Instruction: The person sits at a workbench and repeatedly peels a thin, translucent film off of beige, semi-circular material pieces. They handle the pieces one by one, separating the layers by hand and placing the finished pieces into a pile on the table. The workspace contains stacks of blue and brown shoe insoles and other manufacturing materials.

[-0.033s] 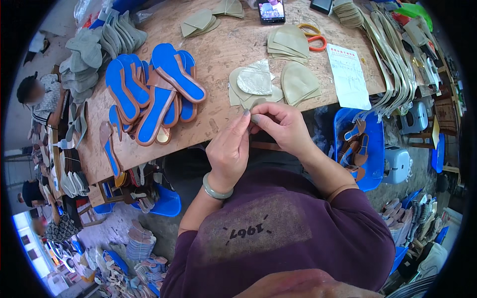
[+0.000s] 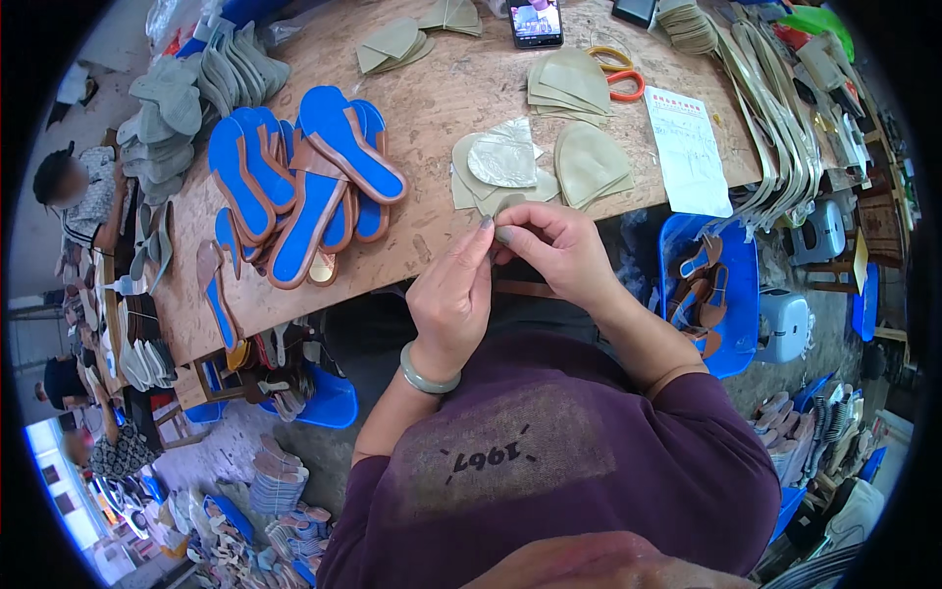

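Observation:
My left hand (image 2: 451, 290), a bangle on its wrist, meets my right hand (image 2: 557, 250) at the front edge of the wooden table. Fingertips of both are pinched together. A sliver of beige-grey material (image 2: 510, 201) peeks out at the right fingers, but the fingers cover most of what they grip. Just beyond lie beige rounded cut pieces (image 2: 594, 167) and a shiny silvery piece (image 2: 503, 157) on top of others. To the left, blue insoles with brown edging (image 2: 312, 221) are heaped on the tabletop.
Orange-handled scissors (image 2: 626, 86), a phone (image 2: 536, 22) and a paper sheet (image 2: 689, 152) lie farther back. Long beige strips (image 2: 775, 128) hang over the right side. Grey sole-shaped pieces (image 2: 162, 128) are stacked at left. Below right stands a blue bin (image 2: 741, 339) holding brown footwear parts.

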Tool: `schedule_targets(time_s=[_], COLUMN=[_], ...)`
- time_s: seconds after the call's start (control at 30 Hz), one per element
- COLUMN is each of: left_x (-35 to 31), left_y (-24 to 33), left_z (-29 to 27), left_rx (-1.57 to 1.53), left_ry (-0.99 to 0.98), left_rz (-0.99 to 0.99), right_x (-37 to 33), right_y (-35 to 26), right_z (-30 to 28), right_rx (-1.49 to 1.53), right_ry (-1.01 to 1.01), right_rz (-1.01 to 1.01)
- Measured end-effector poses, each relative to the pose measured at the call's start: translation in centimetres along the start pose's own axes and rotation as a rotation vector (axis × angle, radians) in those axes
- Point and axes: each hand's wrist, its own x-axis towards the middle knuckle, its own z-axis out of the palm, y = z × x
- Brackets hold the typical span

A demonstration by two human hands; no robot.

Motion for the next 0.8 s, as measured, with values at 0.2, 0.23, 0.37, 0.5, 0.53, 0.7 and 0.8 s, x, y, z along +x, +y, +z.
schedule_targets(time_s=[0.2, 0.23, 0.37, 0.5, 0.53, 0.7, 0.8], left_x=[-0.2, -0.2, 0.0, -0.4, -0.3, 0.3, 0.0], left_y=[0.6, 0.7, 0.2, -0.6, -0.6, 0.0, 0.4], left_z=[0.3, 0.3, 0.2, 0.3, 0.3, 1.3, 1.2], left_rx=[-0.380, -0.511, -0.668, -0.691, -0.767, -1.026, -1.039], left_ry=[0.002, 0.002, 0.009, -0.001, 0.011, 0.116, 0.059], left_rz=[-0.351, -0.474, -0.561, -0.584, -0.625, -0.699, -0.746], right_x=[0.0, -0.1, 0.1, -0.2, -0.2, 0.2, 0.2], right_y=[-0.3, -0.3, -0.3, -0.6, -0.4, 1.0, -0.3], right_z=[-0.1, 0.0, 0.1, 0.4, 0.4, 0.5, 0.6], right_rx=[-0.016, -0.073, -0.419, -0.289, -0.130, -0.069, -0.205], right_ry=[0.001, 0.000, 0.000, -0.004, -0.011, -0.024, -0.069], right_rz=[0.022, -0.041, -0.349, -0.180, -0.102, -0.148, -0.231])
